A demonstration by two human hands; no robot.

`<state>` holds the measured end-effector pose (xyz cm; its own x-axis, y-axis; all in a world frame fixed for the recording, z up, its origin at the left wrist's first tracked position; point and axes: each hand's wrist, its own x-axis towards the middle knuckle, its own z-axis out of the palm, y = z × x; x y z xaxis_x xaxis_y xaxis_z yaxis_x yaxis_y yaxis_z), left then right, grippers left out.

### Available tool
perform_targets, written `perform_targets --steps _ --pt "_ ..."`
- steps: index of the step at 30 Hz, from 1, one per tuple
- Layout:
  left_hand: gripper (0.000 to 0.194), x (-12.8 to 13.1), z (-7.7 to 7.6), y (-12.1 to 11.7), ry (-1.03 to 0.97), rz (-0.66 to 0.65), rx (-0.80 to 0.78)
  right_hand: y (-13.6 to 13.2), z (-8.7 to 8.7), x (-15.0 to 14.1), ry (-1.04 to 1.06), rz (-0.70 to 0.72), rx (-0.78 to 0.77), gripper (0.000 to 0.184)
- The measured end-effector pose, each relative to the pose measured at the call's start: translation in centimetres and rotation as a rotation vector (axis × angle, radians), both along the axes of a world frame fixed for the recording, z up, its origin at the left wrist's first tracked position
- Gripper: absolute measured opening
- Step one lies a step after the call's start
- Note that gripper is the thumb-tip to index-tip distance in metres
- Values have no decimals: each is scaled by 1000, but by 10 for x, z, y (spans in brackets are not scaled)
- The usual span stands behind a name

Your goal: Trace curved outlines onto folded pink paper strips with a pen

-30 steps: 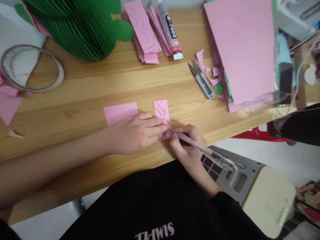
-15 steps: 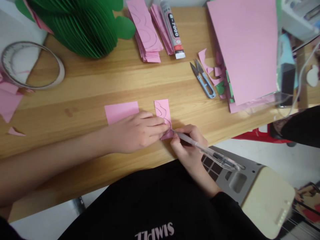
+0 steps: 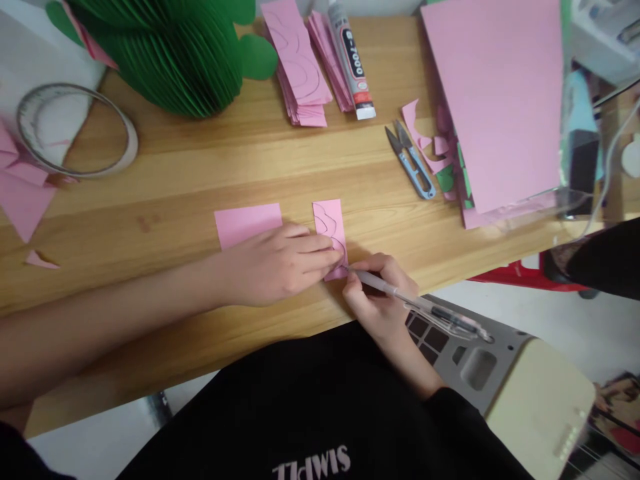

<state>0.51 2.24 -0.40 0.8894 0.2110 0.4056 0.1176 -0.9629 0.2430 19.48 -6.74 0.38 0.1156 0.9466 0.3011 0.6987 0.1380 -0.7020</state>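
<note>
Well left of the blue-handled snips [image 3: 428, 193], on the wooden worktop [image 3: 190, 167], lay a roll of tape [image 3: 131, 145], and nearer them, beyond their level, stood a green pleated paper piece [image 3: 195, 73]. A plain pink rectangle [image 3: 245, 223] lay left of the snips and closer to the person, its near edge partly covered by the left hand [image 3: 280, 267]. That hand's grip was flat and unclosed, fingers stretched together, pressing on the marked pink strip [image 3: 327, 223] without clasping it.

The strip lay left of the snips and nearer the person. It was a narrow piece with straight edges, carrying dark, wavy outlines of rounded bumps; the fingers hid part of the lower curve. Beyond it, left of the snips' far end, sat a stack of marked strips [image 3: 297, 63] and a glue tube [image 3: 353, 60].

On the person's side of the snips, the right hand [image 3: 383, 297] had its grip closed around a clear pen [image 3: 423, 305]. The tip seemed to meet the strip's right edge, though blur made contact uncertain. Right of the snips lay large pink sheets [image 3: 505, 100].
</note>
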Motion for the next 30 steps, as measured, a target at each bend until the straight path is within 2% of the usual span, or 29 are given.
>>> perform_targets --steps 7,10,13,17,22,26,30 --pt "49 0 0 0 -30 12 0 0 0 0 -28 -36 -17 4" --pt "50 0 0 0 -20 15 5 -1 0 1 -17 7 -35 5" --pt "47 0 0 0 -8 14 3 -1 -1 2 14 35 -31 5" --pt "41 -1 -1 0 23 11 -57 -1 -2 2 23 -10 -37 5" --pt "40 -1 -2 0 35 8 -98 -2 -2 2 37 62 -40 4" --pt "45 -1 -2 1 29 2 -45 -2 -1 2 27 16 -46 5" --pt "42 -1 -1 1 13 -1 -96 -1 0 2 12 24 -40 4"
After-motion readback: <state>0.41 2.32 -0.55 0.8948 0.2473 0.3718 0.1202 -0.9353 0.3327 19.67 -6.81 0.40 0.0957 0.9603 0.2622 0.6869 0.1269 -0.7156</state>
